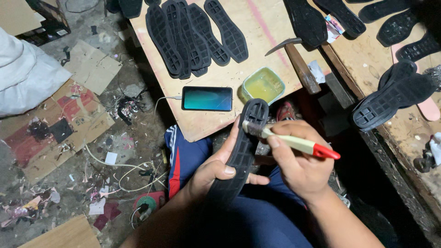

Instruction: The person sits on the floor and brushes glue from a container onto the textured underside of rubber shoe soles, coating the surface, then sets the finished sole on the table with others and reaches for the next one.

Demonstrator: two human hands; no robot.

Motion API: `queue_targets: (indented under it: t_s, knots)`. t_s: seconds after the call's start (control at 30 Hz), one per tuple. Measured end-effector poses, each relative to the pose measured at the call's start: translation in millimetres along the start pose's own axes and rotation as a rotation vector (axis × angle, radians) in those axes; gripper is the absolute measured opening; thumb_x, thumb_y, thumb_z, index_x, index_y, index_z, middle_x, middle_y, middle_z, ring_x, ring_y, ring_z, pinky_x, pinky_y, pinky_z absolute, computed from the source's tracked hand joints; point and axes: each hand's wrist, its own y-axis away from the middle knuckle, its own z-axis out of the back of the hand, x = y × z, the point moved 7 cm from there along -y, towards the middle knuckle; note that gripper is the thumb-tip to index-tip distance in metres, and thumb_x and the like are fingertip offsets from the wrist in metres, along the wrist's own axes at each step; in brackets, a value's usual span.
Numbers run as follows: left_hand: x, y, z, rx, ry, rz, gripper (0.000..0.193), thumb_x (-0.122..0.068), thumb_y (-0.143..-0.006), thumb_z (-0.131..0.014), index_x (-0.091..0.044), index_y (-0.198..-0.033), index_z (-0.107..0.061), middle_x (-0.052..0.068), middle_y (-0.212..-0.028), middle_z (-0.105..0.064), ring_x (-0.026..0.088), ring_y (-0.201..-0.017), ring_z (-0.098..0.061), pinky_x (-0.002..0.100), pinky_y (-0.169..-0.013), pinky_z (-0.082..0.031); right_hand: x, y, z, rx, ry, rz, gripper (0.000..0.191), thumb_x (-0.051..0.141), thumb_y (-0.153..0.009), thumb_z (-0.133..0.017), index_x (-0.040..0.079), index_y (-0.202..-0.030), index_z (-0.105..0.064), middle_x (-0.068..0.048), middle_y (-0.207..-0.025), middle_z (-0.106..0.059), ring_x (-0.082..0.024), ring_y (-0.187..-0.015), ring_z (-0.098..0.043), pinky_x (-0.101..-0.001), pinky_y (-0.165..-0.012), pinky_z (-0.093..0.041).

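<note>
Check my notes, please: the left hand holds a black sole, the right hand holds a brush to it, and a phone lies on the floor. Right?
Not quite. The phone lies on the board, not the floor, as the head view shows. The left hand does hold the black sole, and the right hand holds the brush to it.

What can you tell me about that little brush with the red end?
The brush has a pale cream handle with a red tip at its far end and dark, worn-looking bristles at the other. The right hand grips it around the middle, holding it slanted, red tip pointing right and slightly down. Its bristles rest on the upper part of a black rubber shoe sole, which the left hand holds upright over the person's lap.
</note>
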Motion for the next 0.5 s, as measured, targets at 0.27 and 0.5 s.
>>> queue_targets:
  t_s: [0.27,0.5]
  knots:
    - [1,4,-1,0.046,-0.056,0.071,0.126,-0.028,-0.074,-0.067,-0.022,-0.17,0.014,0.02,-0.163,-0.025,0.04,-0.129,-0.054,0.051,-0.095,-0.056,-6,-14,13,-0.061,0.004,0.003,0.018,-0.005,-0.101,-0.07,-0.005,-0.118,-0.064,-0.016,-0.119,-0.067,-0.019,-0.103,-0.067,-0.0283,-0.094,-0.055]
    - [6,10,6,0.014,-0.066,0.067,0.128,-0.029,-0.074,-0.069,-0.021,-0.172,0.014,0.017,-0.167,-0.027,0.04,-0.127,-0.056,0.048,-0.091,-0.058,-1,-8,8,-0.059,0.036,0.017,0.015,-0.005,-0.1,-0.07,-0.004,-0.113,-0.064,-0.013,-0.113,-0.07,-0.016,-0.096,-0.068,-0.0266,-0.086,-0.056]
